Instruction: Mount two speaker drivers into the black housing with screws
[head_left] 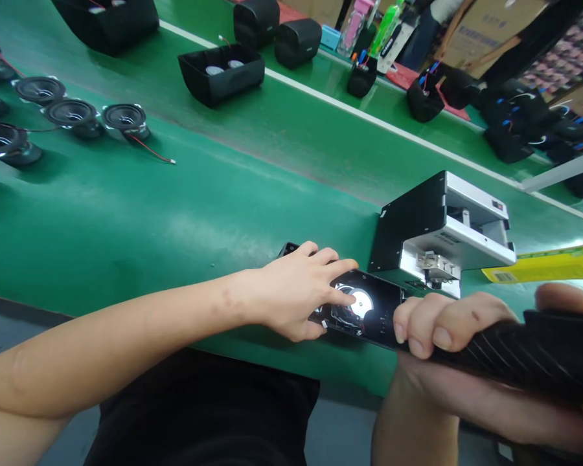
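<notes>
A black speaker housing (369, 310) lies on the green belt near the front edge, its open side up with a shiny round speaker back showing. My left hand (291, 294) rests on top of it, fingers spread over its left part and touching the speaker. My right hand (447, 330) is wrapped around a thick black ribbed tool handle (539, 353) that runs off to the right, its front end at the housing's right end.
A black and silver machine box (442, 226) stands just behind the housing. Several loose speaker drivers (72, 116) lie at the far left. Black housings (221, 71) and wired parts (510, 123) sit across the belt. A yellow strip (548, 265) lies at right.
</notes>
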### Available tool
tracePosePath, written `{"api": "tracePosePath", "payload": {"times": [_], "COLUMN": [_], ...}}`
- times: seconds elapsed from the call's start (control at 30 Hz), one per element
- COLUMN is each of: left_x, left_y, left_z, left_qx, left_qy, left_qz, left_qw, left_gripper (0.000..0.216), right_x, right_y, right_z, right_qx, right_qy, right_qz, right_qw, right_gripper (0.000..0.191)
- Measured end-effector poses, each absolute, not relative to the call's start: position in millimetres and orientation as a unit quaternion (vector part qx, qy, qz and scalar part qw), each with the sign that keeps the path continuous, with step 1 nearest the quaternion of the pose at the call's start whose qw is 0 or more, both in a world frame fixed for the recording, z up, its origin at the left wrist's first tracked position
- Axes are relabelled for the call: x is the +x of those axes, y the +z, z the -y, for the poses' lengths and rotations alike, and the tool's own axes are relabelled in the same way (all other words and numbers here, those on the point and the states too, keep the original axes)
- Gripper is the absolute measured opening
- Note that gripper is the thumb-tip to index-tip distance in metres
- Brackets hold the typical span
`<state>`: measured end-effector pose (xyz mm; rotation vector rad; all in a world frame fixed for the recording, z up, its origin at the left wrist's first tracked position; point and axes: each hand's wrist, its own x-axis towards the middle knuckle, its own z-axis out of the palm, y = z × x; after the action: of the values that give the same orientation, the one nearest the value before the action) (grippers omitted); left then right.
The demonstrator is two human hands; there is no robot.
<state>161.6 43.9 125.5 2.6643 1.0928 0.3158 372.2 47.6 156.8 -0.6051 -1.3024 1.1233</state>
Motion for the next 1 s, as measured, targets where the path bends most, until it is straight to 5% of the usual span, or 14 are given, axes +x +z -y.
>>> {"api": "tracePosePath", "payload": {"times": [0.23,0.63,1.0], "left_x": [161.6,161.8,163.1], "left_y": [124.9,126.8,128.8], "left_z": [-43.9,-42.8,-40.0], "left_qx": [0.911,0.916,0.920], "left_qy": [0.114,0.121,0.117], "left_qz": [-0.376,-0.368,-0.364], "left_qw": [0.124,0.103,0.083], "left_gripper": [0.057,0.051,0.048], "right_x": [370.0,366.2,372.6], "right_y": [149.8,146.3,137.6], "right_z": [-53.9,-49.5,-46.1], "right_qx": [-0.207,-0.200,-0.193], "right_qy": [0.450,0.487,0.562], "right_qz": [0.594,0.595,0.577], "right_qw": [0.634,0.607,0.561], "right_gripper": [0.058,0.029,0.029]}}
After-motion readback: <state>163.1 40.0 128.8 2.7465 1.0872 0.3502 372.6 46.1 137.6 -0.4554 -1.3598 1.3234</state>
